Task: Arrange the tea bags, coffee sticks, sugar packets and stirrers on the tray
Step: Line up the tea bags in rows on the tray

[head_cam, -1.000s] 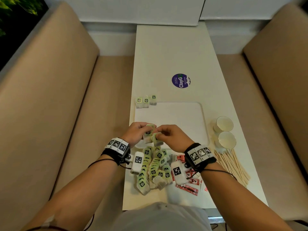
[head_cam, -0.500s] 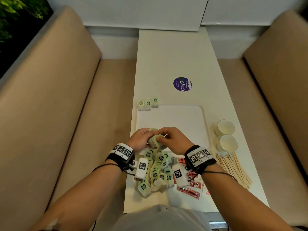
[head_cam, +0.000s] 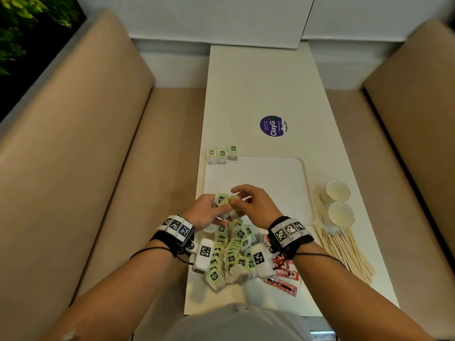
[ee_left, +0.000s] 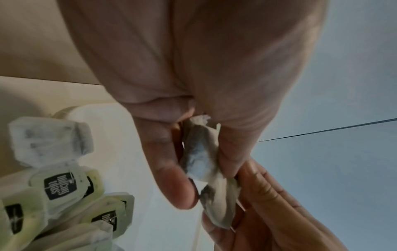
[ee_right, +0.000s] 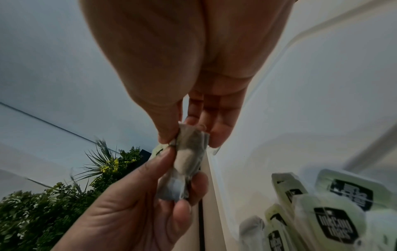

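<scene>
Both hands meet above the near edge of the white tray (head_cam: 267, 177). My left hand (head_cam: 221, 208) (ee_left: 206, 176) pinches a small bunch of green-labelled tea bags (head_cam: 222, 200) (ee_left: 199, 157) between thumb and fingers. My right hand (head_cam: 240, 198) (ee_right: 191, 141) pinches a tea bag of the same bunch (ee_right: 190, 149) from the other side. Three tea bags (head_cam: 222, 153) stand in a row at the tray's far left corner. A loose pile of tea bags (head_cam: 232, 249) lies on the table under my wrists. Red coffee sticks (head_cam: 283, 275) lie right of the pile, wooden stirrers (head_cam: 344, 252) further right.
Two paper cups (head_cam: 337, 190) (head_cam: 341, 214) lie right of the tray. A round purple sticker (head_cam: 273, 126) marks the white table (head_cam: 258, 77) beyond it. Beige benches (head_cam: 98, 168) flank the table on both sides.
The hands have stayed together over the tray's near edge, working the held tea bags between the fingers. The head view has shifted slightly. Nothing was set down.
</scene>
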The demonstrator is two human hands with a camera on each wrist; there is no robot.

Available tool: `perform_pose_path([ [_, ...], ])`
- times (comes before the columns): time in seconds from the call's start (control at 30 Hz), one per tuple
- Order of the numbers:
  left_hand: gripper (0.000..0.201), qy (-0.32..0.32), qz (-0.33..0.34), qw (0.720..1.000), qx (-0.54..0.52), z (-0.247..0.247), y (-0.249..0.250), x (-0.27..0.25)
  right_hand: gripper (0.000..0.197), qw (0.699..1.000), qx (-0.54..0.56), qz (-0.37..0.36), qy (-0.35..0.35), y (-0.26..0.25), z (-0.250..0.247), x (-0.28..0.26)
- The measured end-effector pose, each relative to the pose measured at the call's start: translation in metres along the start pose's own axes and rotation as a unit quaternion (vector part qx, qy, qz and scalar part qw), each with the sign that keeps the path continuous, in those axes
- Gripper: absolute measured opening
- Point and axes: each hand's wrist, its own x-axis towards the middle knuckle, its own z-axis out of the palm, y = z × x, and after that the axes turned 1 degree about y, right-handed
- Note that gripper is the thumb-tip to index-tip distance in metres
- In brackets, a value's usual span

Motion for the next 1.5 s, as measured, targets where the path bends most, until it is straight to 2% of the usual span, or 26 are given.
perform_pose_path([
  [0.1,0.013,0.028,0.007,1.0,-0.008,-0.002,0.003,-0.002,0.023,0.999,-0.027,0.017,0.001,0.004,0.0,0.0],
  [0.33,0.022,0.066,0.011,0.998,-0.017,-0.01,0.01,0.005,0.013,0.998,-0.056,0.021,-0.025,0.015,-0.002,-0.004],
  [0.5,0.008,0.078,0.019,0.996,-0.049,-0.011,0.01,0.015,0.016,0.998,-0.049,0.042,-0.004,0.023,0.0,0.011],
  [0.67,0.01,0.109,-0.003,0.988,-0.105,-0.018,0.014,0.035,0.011,0.997,-0.018,0.05,0.048,0.022,-0.009,0.041],
  [0.87,0.013,0.134,-0.02,0.984,-0.119,-0.031,0.015,0.062,0.01,0.994,-0.002,0.07,0.087,0.015,-0.022,0.091],
  [1.07,0.011,0.233,-0.027,0.961,-0.145,-0.046,0.009,0.092,0.021,0.984,-0.039,0.14,0.104,0.034,-0.022,0.148],
  [1.27,0.011,0.227,-0.052,0.964,-0.126,-0.06,0.003,0.12,0.017,0.975,-0.073,0.181,0.104,0.051,-0.017,0.189],
  [1.5,0.021,0.195,-0.063,0.975,-0.088,-0.057,0.004,0.156,0.029,0.974,-0.111,0.171,0.098,0.054,-0.013,0.206],
])
